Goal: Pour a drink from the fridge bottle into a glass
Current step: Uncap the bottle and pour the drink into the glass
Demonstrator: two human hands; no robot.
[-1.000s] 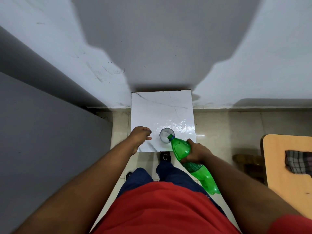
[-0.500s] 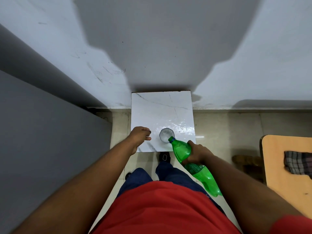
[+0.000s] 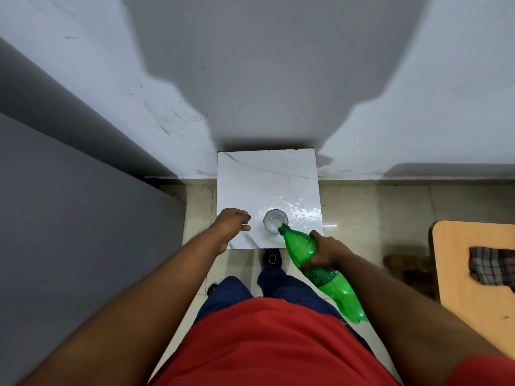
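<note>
Two hands: the right hand point(image 3: 324, 253) does the work and the left hand point(image 3: 231, 225) waits beside it.
Right grip: fingers and thumb are wrapped round the upper body of the green plastic soda bottle point(image 3: 341, 298), just above its label.
Bottle: it is tilted steeply, base up towards the person. Its uncapped mouth point(image 3: 282, 228) sits at the near rim of the glass.
Glass: the small clear tumbler point(image 3: 275, 220) stands upright on the white marble-look tabletop point(image 3: 264, 185), near its front edge. Pale liquid or foam seems to show inside, though how full it is cannot be told.
Left grip: the fingers are curled, with the hand resting at the tabletop's front left edge, apart from the tumbler. Whether it holds the cap cannot be told.
Step in hand: pouring, by the look of the tilt and the mouth over the rim.
Next move: it likely calls for a steady, slow tilt with the mouth kept over the rim. The bottle should then be eased upright before the tumbler brims, since fizz may rise quickly.
Around: a light wooden table point(image 3: 459, 274) with a checked cloth point(image 3: 493, 264) stands well apart to the right.
</note>
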